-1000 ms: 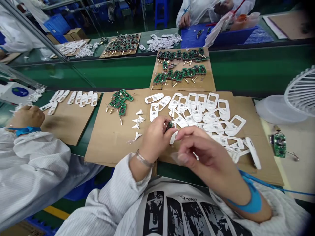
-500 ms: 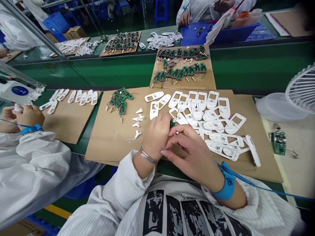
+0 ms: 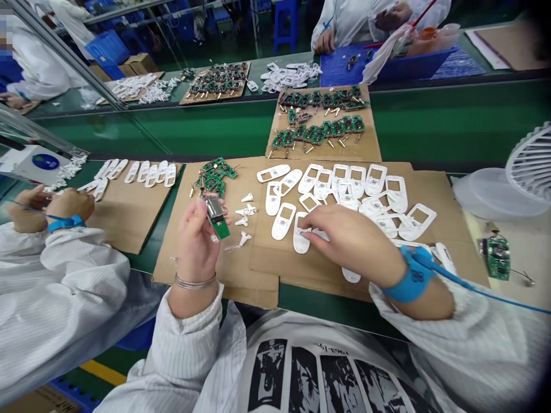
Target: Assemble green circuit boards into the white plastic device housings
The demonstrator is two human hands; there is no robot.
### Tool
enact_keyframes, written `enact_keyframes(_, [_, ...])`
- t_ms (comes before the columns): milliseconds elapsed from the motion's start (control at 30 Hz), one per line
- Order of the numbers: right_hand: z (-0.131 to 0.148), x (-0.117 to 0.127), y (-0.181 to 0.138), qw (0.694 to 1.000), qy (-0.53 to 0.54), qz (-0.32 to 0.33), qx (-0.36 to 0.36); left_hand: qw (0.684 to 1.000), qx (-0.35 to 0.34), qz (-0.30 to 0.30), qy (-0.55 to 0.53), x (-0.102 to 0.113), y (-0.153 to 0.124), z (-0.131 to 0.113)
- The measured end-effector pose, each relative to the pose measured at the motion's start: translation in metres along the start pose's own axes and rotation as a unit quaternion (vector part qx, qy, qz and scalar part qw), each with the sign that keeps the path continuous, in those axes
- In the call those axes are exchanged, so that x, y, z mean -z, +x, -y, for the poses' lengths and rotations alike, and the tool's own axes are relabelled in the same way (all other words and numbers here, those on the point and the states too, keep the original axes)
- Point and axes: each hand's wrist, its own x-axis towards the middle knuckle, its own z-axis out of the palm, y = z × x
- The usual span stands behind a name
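My left hand (image 3: 198,235) is raised over the cardboard, its fingers closed around a circuit board (image 3: 216,217) with a silvery display block and a green end. Lower over the white plastic covers, my right hand (image 3: 344,235) pinches one white cover (image 3: 301,241) by its right side, and that cover appears to lie on the cardboard. Just left of it rests another white cover (image 3: 283,222) with a rectangular window. Small white plastic parts (image 3: 245,221) lie between my hands. Beyond my left hand is a cluster of green circuit boards (image 3: 215,172), partly hidden by it.
Many white covers (image 3: 374,180) overlap on the cardboard sheet (image 3: 267,252). A second board (image 3: 322,152) carries rows of circuit boards. At right are a fan (image 3: 531,163), a clear tub (image 3: 486,192) and a single circuit board (image 3: 499,258). A co-worker's hands (image 3: 69,206) work at left.
My hands have moved apart. The left one went left, bringing the circuit board into plain sight; the right one reached among the white covers. Two covers now lie nearer me. The view shifted slightly.
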Motion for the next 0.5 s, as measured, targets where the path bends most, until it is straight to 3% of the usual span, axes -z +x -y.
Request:
enact_keyframes(100, [0.009,-0.016,0.028,0.995,-0.023,0.070,0.068,0.995,0.053,-0.030,-0.081,0.017,-0.007,0.000])
enact_keyframes(333, [0.036,-0.054,0.092,0.985,-0.041,0.049,0.158,0.985,0.106,-0.073,-0.112,0.040,-0.018,0.008])
enact_keyframes(500, [0.052,-0.078,0.112,0.974,-0.054,0.056,0.214,0.983,0.132,-0.054,-0.116,0.048,-0.022,0.011])
